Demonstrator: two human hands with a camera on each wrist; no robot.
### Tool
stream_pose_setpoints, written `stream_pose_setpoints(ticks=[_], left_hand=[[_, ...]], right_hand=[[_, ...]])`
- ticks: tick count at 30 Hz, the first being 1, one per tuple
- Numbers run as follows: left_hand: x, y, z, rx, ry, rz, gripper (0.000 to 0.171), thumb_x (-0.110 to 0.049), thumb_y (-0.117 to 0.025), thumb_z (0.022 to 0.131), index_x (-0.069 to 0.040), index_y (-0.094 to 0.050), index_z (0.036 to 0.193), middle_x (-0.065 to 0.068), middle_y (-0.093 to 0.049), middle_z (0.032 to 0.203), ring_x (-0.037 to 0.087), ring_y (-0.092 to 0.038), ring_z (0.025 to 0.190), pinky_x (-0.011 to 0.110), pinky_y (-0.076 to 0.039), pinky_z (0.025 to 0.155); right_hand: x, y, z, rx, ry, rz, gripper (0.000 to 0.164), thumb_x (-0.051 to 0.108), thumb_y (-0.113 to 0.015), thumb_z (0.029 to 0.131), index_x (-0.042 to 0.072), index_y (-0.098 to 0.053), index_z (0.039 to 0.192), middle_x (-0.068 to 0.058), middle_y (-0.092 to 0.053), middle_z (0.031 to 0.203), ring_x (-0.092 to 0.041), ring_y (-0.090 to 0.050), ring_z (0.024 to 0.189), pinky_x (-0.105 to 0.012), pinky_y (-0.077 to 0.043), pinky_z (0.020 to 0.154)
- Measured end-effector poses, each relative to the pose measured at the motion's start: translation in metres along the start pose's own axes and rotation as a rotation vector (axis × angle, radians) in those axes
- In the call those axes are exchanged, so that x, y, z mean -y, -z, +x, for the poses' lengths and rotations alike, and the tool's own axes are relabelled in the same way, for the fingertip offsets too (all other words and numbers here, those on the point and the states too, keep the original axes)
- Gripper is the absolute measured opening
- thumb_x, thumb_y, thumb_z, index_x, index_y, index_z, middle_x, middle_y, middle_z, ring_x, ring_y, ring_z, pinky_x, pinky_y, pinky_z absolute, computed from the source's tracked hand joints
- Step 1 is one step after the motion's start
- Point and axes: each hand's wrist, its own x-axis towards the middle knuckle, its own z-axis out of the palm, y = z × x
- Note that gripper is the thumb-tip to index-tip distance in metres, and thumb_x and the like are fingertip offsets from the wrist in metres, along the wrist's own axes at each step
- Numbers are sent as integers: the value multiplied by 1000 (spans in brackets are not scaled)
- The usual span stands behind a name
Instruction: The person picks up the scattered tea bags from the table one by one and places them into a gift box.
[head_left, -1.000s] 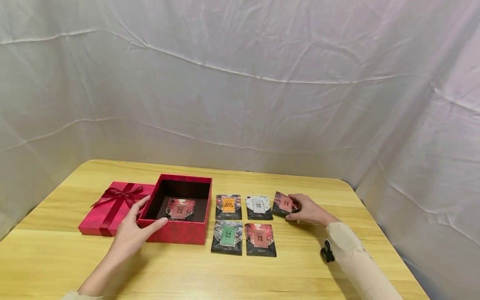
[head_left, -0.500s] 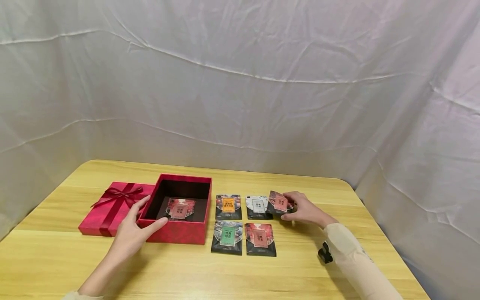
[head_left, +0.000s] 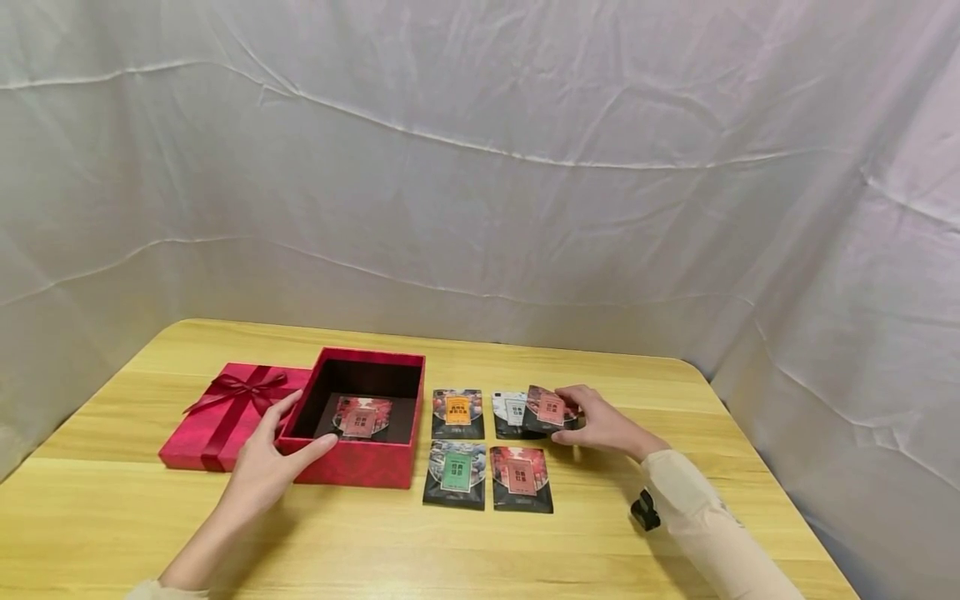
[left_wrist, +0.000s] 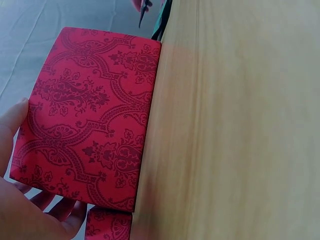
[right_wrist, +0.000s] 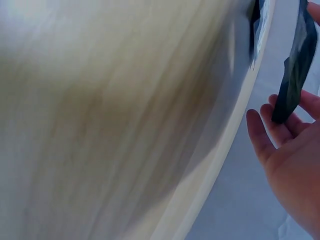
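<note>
Now the raised red packet has moved toward nine o'clock, partly hiding the white packet, which seems to bring it nearer the open box. The right hand pinches its three-o'clock edge; the left hand, spread wide, touches the box's seven-o'clock corner.

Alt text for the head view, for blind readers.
The right hand holds a red-labelled packet, partly hiding a white one; the left hand spreads at an open red box containing another packet. Three more packets lie nearby.
</note>
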Motion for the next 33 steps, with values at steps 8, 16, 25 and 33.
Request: stream_pose_setpoints(ticks=[8, 16, 25, 33], left_hand=[[0, 0, 1, 6, -2, -2, 93, -43, -72, 85, -13, -18, 154, 26, -21, 153, 48, -20, 137, 71, -27, 99], [-1, 0, 0, 4, -1, -9, 93, -43, -72, 85, -14, -18, 155, 26, -22, 153, 48, -20, 137, 71, -27, 99], [-1, 1, 2, 14, 7, 2, 93, -44, -71, 86, -14, -16, 155, 27, -21, 153, 49, -20, 136, 72, -27, 98], [0, 0, 0, 2, -6, 1, 92, -42, -73, 85, -12, -19, 154, 26, -23, 152, 48, -21, 136, 71, -27, 99]], right_hand=[[11, 0, -1, -1, 25, -27, 86, 40, -75, 77, -4, -40, 142, -25, -45, 135, -40, -45, 121, -62, -36, 100], [21, 0, -3, 3, 51, -28, 84, 38, -75, 76, -4, -41, 141, -24, -46, 135, -39, -45, 122, -61, -36, 100], [31, 0, -4, 11, 72, -25, 85, 42, -75, 76, -1, -42, 142, -20, -46, 135, -36, -46, 121, -60, -38, 99], [41, 3, -5, 20, 78, -17, 84, 41, -75, 77, 1, -41, 143, -18, -45, 137, -34, -45, 122, -60, -38, 99]])
